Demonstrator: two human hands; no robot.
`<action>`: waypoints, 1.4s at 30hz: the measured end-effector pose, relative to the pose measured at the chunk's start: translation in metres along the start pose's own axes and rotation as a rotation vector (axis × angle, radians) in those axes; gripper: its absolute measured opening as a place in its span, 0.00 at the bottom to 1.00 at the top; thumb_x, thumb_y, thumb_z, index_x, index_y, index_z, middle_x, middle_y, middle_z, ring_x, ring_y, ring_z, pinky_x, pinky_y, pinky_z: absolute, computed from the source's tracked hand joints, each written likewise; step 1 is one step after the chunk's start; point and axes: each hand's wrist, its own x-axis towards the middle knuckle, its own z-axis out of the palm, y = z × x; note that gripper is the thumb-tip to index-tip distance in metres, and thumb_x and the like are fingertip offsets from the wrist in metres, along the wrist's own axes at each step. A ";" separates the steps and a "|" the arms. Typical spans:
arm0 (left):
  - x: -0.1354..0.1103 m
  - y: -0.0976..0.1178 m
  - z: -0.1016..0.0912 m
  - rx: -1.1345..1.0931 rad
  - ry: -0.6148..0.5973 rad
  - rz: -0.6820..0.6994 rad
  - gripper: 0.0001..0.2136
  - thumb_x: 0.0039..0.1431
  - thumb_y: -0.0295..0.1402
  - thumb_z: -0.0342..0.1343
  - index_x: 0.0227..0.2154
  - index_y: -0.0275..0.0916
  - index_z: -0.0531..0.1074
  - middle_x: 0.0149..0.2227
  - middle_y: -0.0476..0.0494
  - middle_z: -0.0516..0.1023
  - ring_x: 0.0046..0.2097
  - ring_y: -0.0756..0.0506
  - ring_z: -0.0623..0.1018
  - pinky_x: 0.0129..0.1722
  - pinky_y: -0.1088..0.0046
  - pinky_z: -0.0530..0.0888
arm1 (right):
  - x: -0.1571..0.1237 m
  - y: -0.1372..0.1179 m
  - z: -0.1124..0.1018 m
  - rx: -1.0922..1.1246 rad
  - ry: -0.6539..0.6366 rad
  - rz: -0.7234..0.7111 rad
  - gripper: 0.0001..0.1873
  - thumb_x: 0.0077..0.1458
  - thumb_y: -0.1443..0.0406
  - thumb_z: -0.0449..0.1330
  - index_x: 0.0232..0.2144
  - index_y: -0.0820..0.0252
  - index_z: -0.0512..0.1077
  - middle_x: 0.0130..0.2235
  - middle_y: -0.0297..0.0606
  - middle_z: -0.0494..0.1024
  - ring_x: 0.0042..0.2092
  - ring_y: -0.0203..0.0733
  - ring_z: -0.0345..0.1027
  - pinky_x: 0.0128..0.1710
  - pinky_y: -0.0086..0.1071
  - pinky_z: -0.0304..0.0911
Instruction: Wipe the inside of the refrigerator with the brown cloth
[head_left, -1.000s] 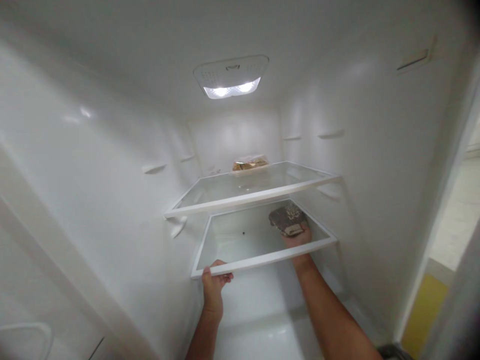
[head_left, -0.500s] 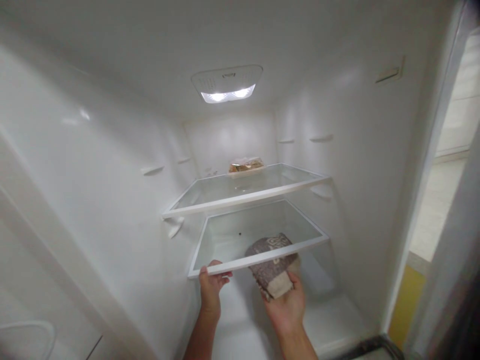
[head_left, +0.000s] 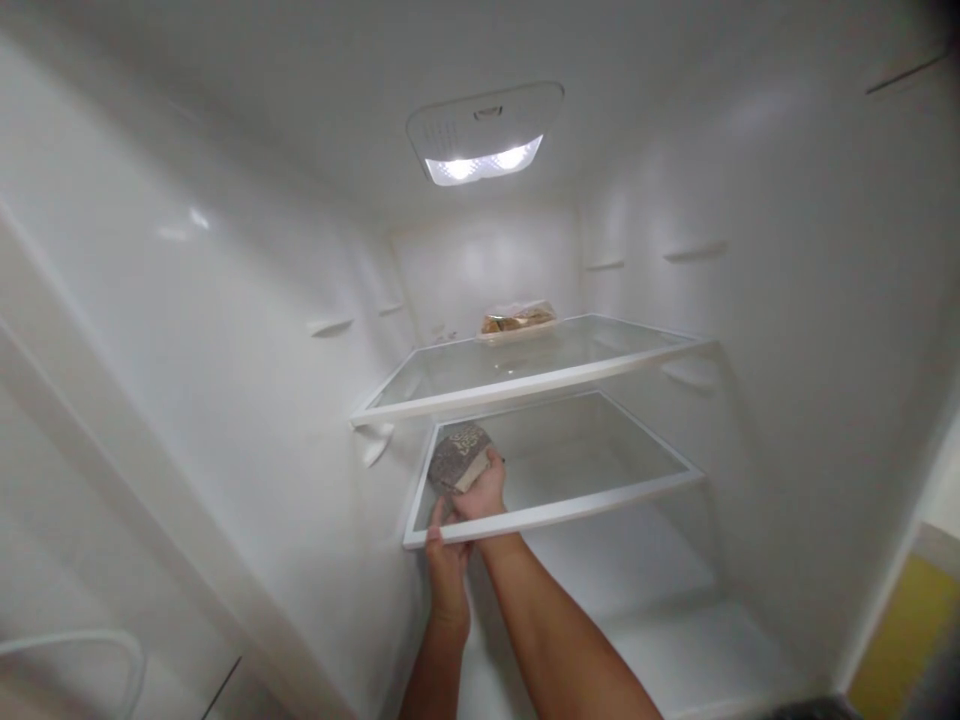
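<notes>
Cloth [head_left: 461, 458], one piece, fills the curled right hand [head_left: 481, 492]; the left hand [head_left: 448, 572] clasps one shelf [head_left: 592, 507] of two.

You can read no text, label, brand, number or sign here. The pale markings on the grey-brown cloth [head_left: 454, 460] are too small and blurred for you to tell whether they are letters or pattern; you can make out no wording on the wrapped package [head_left: 517, 320].
</notes>
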 end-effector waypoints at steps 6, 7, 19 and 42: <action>0.000 0.006 -0.003 0.118 -0.025 0.041 0.42 0.52 0.61 0.50 0.65 0.41 0.58 0.53 0.31 0.79 0.56 0.34 0.77 0.61 0.53 0.65 | 0.019 -0.081 -0.021 0.047 0.025 -0.191 0.18 0.53 0.55 0.50 0.39 0.55 0.74 0.34 0.36 0.81 0.40 0.46 0.75 0.44 0.47 0.70; 0.000 0.005 -0.001 0.100 -0.040 0.038 0.43 0.52 0.61 0.49 0.66 0.41 0.57 0.51 0.31 0.80 0.57 0.34 0.76 0.61 0.52 0.64 | 0.017 -0.097 -0.026 0.059 0.046 -0.234 0.17 0.53 0.56 0.50 0.38 0.56 0.73 0.33 0.35 0.81 0.38 0.44 0.75 0.43 0.45 0.71; -0.006 0.017 0.005 0.079 -0.070 -0.037 0.34 0.60 0.55 0.43 0.66 0.42 0.57 0.45 0.35 0.83 0.55 0.39 0.77 0.61 0.56 0.64 | -0.142 -0.143 -0.103 0.013 0.198 -0.307 0.11 0.51 0.62 0.57 0.37 0.54 0.76 0.29 0.33 0.83 0.32 0.42 0.77 0.38 0.42 0.72; -0.036 0.062 -0.003 0.321 0.034 -0.374 0.29 0.58 0.56 0.51 0.57 0.48 0.59 0.48 0.36 0.82 0.51 0.40 0.79 0.53 0.59 0.70 | -0.177 -0.192 -0.038 -2.514 0.249 -0.705 0.31 0.58 0.53 0.53 0.62 0.55 0.66 0.68 0.50 0.59 0.70 0.62 0.46 0.67 0.60 0.36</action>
